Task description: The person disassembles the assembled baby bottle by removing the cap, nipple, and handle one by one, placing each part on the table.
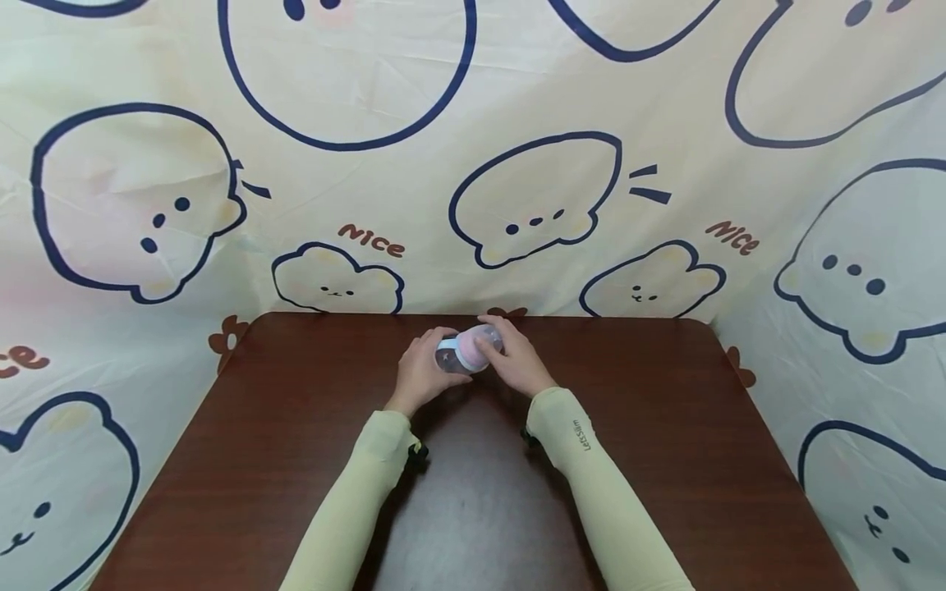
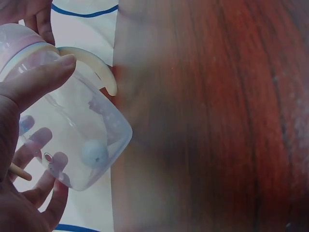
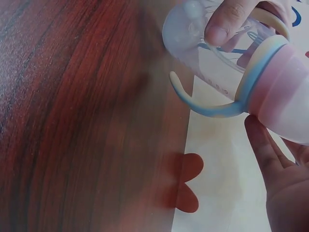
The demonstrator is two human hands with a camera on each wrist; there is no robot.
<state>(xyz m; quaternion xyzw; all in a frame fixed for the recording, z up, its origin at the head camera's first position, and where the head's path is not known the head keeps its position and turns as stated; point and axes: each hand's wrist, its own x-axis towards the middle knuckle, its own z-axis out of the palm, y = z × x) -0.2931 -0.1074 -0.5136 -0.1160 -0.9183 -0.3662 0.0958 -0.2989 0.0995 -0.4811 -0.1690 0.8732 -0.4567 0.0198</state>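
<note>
A clear baby bottle (image 2: 108,121) with a pink collar (image 3: 276,79) and a translucent dome cap (image 3: 289,116) is held tilted above the far part of the table. Curved blue-and-cream handles (image 3: 207,110) stick out from its neck. Inside, near the base, a pale ball (image 2: 94,153) shows through the wall. My left hand (image 1: 424,373) grips the clear body, thumb on one side and fingers on the other. At the cap end, my right hand (image 1: 520,361) holds the collar and cap between thumb and fingers.
The dark brown wooden table (image 1: 473,509) reaches to a far edge just beyond the hands. Behind it and at both sides hangs a cream cloth (image 1: 414,189) with blue-outlined cartoon animals. Pale green sleeves (image 1: 591,460) cover both forearms.
</note>
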